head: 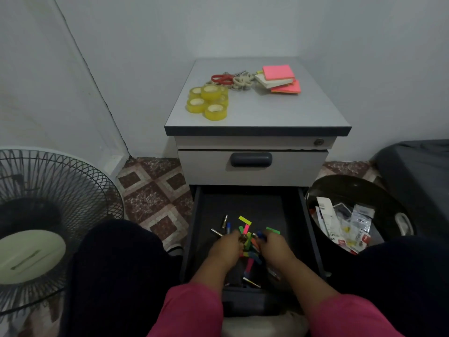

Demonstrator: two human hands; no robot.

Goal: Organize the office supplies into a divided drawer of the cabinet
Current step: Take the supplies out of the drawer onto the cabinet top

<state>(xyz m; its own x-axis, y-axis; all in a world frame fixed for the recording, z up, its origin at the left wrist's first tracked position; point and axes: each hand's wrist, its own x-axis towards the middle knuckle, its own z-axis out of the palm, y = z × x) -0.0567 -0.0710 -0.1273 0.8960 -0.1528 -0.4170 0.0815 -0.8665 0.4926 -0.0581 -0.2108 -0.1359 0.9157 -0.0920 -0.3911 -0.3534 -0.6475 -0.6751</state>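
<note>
Down in the open bottom drawer [251, 205] of the cabinet [257, 113], near its front edge, lies a loose heap of coloured sticky flags [247, 242] mixed with small pens and metal clips [224, 221]. Both hands are in that heap: the left hand [227, 248] has its fingers curled into the pile, seemingly gathering flags and clips, and the right hand [273, 245] is curled likewise, with what looks like a blue pen cap at its fingertips. Exactly what each one pinches I cannot tell. I would judge they are raking the small items together so that like can go with like; no dividers show on the dark drawer floor from where I stand.

On the cabinet top, towards its back edge, wait the larger supplies: yellow tape rolls [209, 102] clustered at the left, red-handled scissors [222, 79] and a pale tangle beside them, and pink and white sticky note pads [279, 79] at the right. They sit within easy reach, probably for sorting afterwards.

A black bin [340, 188] holding empty packaging stands to the right of the drawer, and a floor fan [48, 210] to the left.
</note>
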